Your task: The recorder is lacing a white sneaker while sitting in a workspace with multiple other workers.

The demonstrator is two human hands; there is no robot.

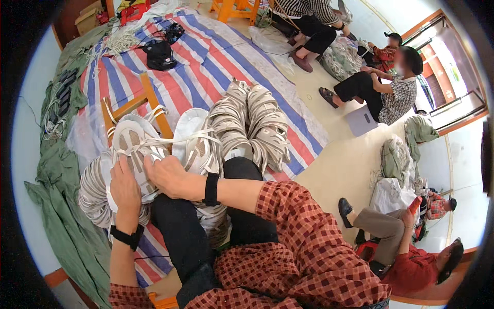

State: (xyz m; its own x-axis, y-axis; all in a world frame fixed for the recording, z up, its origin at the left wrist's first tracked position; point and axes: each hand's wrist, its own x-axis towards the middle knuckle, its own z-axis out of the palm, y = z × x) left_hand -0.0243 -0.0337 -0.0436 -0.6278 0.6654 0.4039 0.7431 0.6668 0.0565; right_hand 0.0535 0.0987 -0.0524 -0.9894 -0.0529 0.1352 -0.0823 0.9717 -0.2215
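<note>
Left of centre in the frame, a white-and-beige shoe upper with a tan mesh panel [136,135], propped toe-up over the black-trousered knees. Across its front, a cream flat lace [177,139], stretched toward a second white-and-beige upper just beside it [198,154]. On the lower left of the first upper, the left hand [126,188], fingers bent at the lacing; to its right, the right hand [170,177], fingers curled inward at the same lacing. Impossible to tell whether either pinches the lace. Near centre, thick nested stacks of beige uppers [272,131]; farther left, another fanned stack [92,190]. Behind, an orange wooden frame [131,106] and a red-white-blue striped sheet [206,46]. Toward the left rim, crumpled dark-green cloth [67,242]. At upper right, a seated person in a patterned shirt [399,98].
</note>
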